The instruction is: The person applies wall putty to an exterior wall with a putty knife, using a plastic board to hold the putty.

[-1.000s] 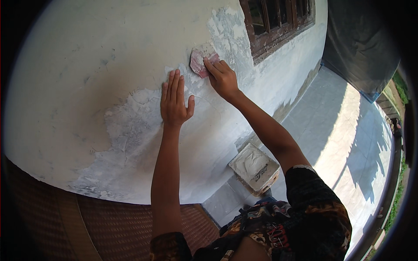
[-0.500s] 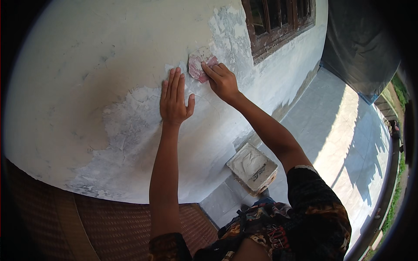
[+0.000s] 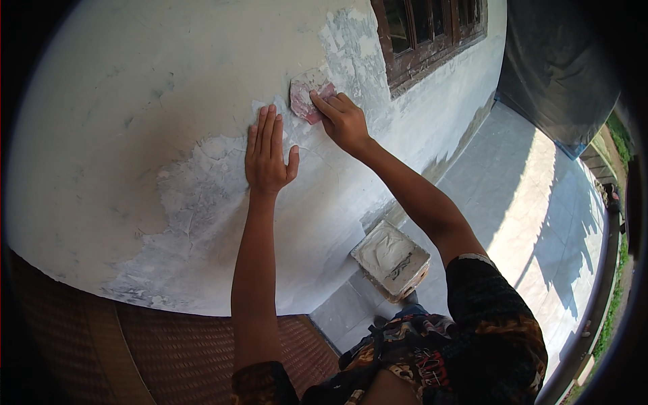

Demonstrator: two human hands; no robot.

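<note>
Right hand (image 3: pixel 345 121) pinches a pink sanding pad (image 3: pixel 307 98) against the wall (image 3: pixel 108 115), left hand (image 3: pixel 268 154) spread flat. Looks maybe halfway; 1 big flaky patch (image 3: pixel 182 196) left.

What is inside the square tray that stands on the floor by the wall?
The tray holds pale grey-white paste over its whole bottom, with a dark, thin tool-like thing lying in it near one side. The tray's bottom itself is covered by the paste.

Single head-worn fisheye view, angled downward along the wall (image 3: pixel 135 121), close behind the hands; edges curve.
</note>
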